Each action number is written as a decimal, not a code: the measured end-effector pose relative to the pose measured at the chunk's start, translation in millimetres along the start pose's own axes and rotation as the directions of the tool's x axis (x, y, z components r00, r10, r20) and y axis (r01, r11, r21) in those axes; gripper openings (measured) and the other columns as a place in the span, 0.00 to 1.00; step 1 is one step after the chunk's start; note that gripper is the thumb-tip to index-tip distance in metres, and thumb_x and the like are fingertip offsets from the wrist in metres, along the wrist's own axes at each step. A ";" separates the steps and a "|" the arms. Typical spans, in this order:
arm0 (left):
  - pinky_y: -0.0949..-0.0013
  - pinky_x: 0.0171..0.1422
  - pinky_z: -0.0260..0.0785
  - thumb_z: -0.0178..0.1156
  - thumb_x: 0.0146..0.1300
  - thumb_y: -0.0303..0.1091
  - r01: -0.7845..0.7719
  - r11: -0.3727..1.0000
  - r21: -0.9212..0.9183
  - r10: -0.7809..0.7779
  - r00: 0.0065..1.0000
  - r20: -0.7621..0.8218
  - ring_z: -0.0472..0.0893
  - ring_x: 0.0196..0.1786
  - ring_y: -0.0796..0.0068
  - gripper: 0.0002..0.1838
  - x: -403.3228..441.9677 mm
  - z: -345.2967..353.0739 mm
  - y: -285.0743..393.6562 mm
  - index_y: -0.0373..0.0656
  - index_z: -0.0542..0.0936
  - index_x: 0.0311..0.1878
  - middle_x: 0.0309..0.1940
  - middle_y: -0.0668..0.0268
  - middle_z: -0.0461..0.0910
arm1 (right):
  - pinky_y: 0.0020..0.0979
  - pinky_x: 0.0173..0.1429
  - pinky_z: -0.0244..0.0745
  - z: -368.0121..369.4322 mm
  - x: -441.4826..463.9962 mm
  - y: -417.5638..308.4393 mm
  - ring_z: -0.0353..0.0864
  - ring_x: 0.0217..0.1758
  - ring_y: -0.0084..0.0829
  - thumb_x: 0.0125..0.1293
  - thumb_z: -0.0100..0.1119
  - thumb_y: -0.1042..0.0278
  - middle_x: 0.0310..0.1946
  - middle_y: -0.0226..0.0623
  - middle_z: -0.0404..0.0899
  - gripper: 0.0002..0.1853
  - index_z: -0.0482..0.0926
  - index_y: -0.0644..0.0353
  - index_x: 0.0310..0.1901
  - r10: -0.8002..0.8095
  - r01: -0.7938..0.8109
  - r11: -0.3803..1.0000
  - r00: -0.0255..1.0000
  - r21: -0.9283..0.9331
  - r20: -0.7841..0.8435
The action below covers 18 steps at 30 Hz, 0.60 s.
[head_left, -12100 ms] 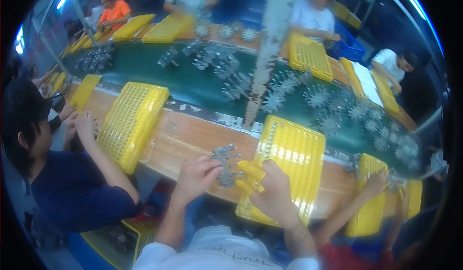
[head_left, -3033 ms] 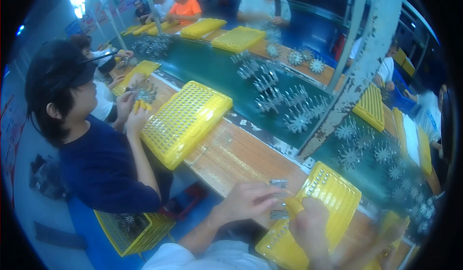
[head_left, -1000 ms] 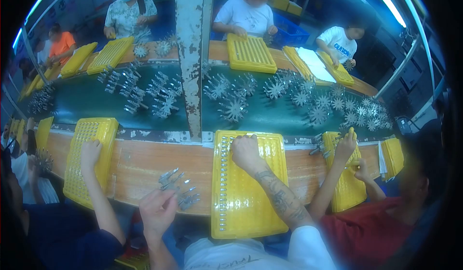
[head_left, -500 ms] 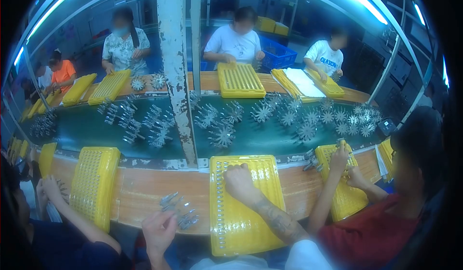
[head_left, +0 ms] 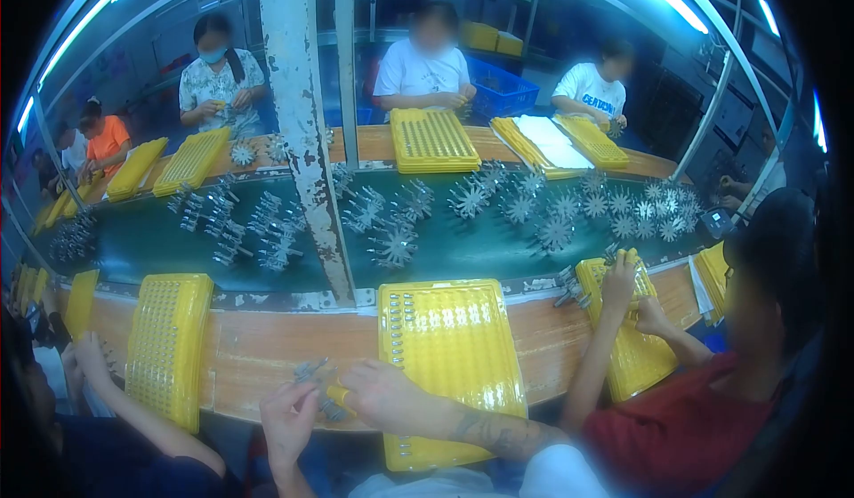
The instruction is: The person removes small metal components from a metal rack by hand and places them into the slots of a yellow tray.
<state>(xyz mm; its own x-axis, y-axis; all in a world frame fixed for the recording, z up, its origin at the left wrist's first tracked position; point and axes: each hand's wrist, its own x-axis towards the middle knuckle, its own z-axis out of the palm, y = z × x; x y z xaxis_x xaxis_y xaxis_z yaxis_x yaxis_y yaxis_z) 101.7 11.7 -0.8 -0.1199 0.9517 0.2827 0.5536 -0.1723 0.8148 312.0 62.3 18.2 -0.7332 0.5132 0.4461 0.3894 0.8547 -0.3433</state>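
Observation:
On the wooden bench before me lies a yellow tray (head_left: 463, 365) with a dimpled surface. Small metal pins (head_left: 397, 338) line its left edge, with a few more beside them near the top. To the left of the tray, my left hand (head_left: 289, 418) has its fingers closed on a spoked metal holder (head_left: 311, 371) carrying slim metal pins. My right hand (head_left: 382, 397) reaches across the tray to that holder, fingers pinched together. Something yellow (head_left: 338, 395) shows at its fingertips; whether they grip a pin is hidden.
A green conveyor belt (head_left: 347, 262) runs behind the bench, carrying several spoked metal holders (head_left: 391, 244). A chipped white post (head_left: 307, 133) rises in front. Co-workers sit on both sides and opposite, with yellow trays (head_left: 169, 347); a red-sleeved arm (head_left: 676, 427) is close at right.
My right hand has moved from the upper part of the tray down and left to the spoked holder by my left hand. The view has shifted slightly.

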 end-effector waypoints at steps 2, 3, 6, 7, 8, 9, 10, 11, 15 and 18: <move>0.67 0.37 0.72 0.68 0.58 0.23 0.015 1.000 0.008 -0.015 1.000 0.008 0.82 0.30 0.66 0.09 -0.1 0.9 -0.3 0.35 0.88 0.42 0.28 0.57 0.83 | 0.36 0.55 0.73 2.3 1.5 1.7 0.80 0.54 0.35 0.59 0.64 0.72 0.45 0.36 0.80 0.10 0.85 0.62 0.41 -0.003 0.004 1.000 0.999 -0.017 0.044; 0.67 0.37 0.72 0.67 0.59 0.22 0.027 0.999 0.017 -0.027 0.999 0.016 0.82 0.30 0.66 0.09 0.4 0.8 -0.9 0.35 0.88 0.43 0.28 0.57 0.83 | 0.35 0.55 0.73 3.2 2.0 2.3 0.80 0.53 0.35 0.59 0.63 0.71 0.44 0.36 0.80 0.09 0.85 0.61 0.40 -0.026 0.028 0.998 0.999 -0.053 0.032; 0.66 0.38 0.72 0.66 0.60 0.22 0.063 0.997 -0.045 -0.062 0.998 0.032 0.82 0.31 0.66 0.09 -3.3 5.2 -9.0 0.34 0.88 0.44 0.29 0.57 0.84 | 0.35 0.53 0.73 6.9 1.1 7.3 0.80 0.52 0.34 0.59 0.63 0.71 0.43 0.36 0.79 0.07 0.84 0.61 0.39 -0.066 0.071 0.991 0.997 -0.109 0.042; 0.66 0.38 0.72 0.66 0.60 0.22 0.065 0.997 -0.042 -0.063 0.997 0.033 0.82 0.31 0.66 0.09 -4.2 6.6 -11.8 0.34 0.88 0.44 0.29 0.57 0.84 | 0.34 0.53 0.73 8.8 0.6 8.2 0.80 0.52 0.34 0.59 0.63 0.71 0.43 0.36 0.79 0.07 0.84 0.61 0.38 -0.080 0.088 0.988 0.995 -0.130 0.067; 0.66 0.39 0.73 0.65 0.60 0.22 0.069 0.996 -0.054 -0.067 0.997 0.029 0.82 0.31 0.66 0.09 -5.0 8.2 -14.9 0.34 0.88 0.44 0.30 0.56 0.84 | 0.34 0.53 0.73 9.5 -0.2 9.3 0.80 0.52 0.34 0.59 0.63 0.71 0.43 0.36 0.79 0.07 0.84 0.61 0.38 -0.079 0.087 0.988 0.995 -0.126 0.066; 0.66 0.40 0.74 0.65 0.61 0.21 0.072 0.995 -0.067 -0.070 0.997 0.025 0.83 0.32 0.66 0.10 -5.4 9.6 -18.8 0.34 0.88 0.45 0.32 0.55 0.85 | 0.34 0.53 0.73 10.2 0.4 11.1 0.80 0.52 0.34 0.59 0.63 0.71 0.43 0.36 0.79 0.08 0.84 0.61 0.39 -0.084 0.095 0.987 0.993 -0.132 0.085; 0.66 0.40 0.74 0.65 0.61 0.21 0.072 0.995 -0.065 -0.071 0.997 0.024 0.83 0.32 0.66 0.10 -6.3 12.7 -22.7 0.34 0.88 0.45 0.32 0.55 0.85 | 0.34 0.53 0.73 10.4 0.5 13.4 0.80 0.52 0.34 0.59 0.63 0.70 0.42 0.37 0.78 0.08 0.83 0.61 0.40 -0.090 0.104 0.985 0.990 -0.141 0.105; 0.70 0.36 0.76 0.65 0.63 0.21 0.081 0.985 -0.155 -0.083 0.997 -0.006 0.83 0.30 0.71 0.09 -7.7 16.4 -26.5 0.31 0.87 0.46 0.31 0.59 0.83 | 0.34 0.53 0.73 11.3 0.5 15.9 0.80 0.52 0.34 0.59 0.63 0.70 0.42 0.37 0.78 0.08 0.83 0.61 0.40 -0.091 0.105 0.985 0.990 -0.140 0.105; 0.71 0.34 0.78 0.67 0.63 0.21 0.032 0.999 -0.024 -0.034 0.998 -0.058 0.85 0.29 0.72 0.10 -13.2 16.3 -21.5 0.30 0.87 0.47 0.31 0.59 0.85 | 0.35 0.55 0.73 10.5 -0.6 23.0 0.80 0.51 0.36 0.60 0.63 0.69 0.43 0.38 0.78 0.11 0.82 0.62 0.44 -0.097 0.098 0.992 0.995 -0.076 0.015; 0.66 0.37 0.78 0.70 0.58 0.22 -0.137 0.973 0.185 0.148 0.988 -0.042 0.87 0.30 0.65 0.11 -14.0 8.9 17.4 0.34 0.88 0.46 0.31 0.55 0.87 | 0.37 0.55 0.74 14.5 0.4 20.8 0.81 0.51 0.38 0.56 0.66 0.68 0.45 0.39 0.80 0.13 0.83 0.62 0.43 -0.059 0.061 0.997 0.997 -0.041 0.040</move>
<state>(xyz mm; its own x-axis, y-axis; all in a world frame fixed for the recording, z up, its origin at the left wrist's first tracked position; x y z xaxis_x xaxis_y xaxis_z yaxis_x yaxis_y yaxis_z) 120.4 -2.4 5.0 -0.0717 0.9042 0.4210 0.7078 -0.2513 0.6603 311.8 79.2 -0.7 -0.7765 0.4584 0.4324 0.3668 0.8867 -0.2813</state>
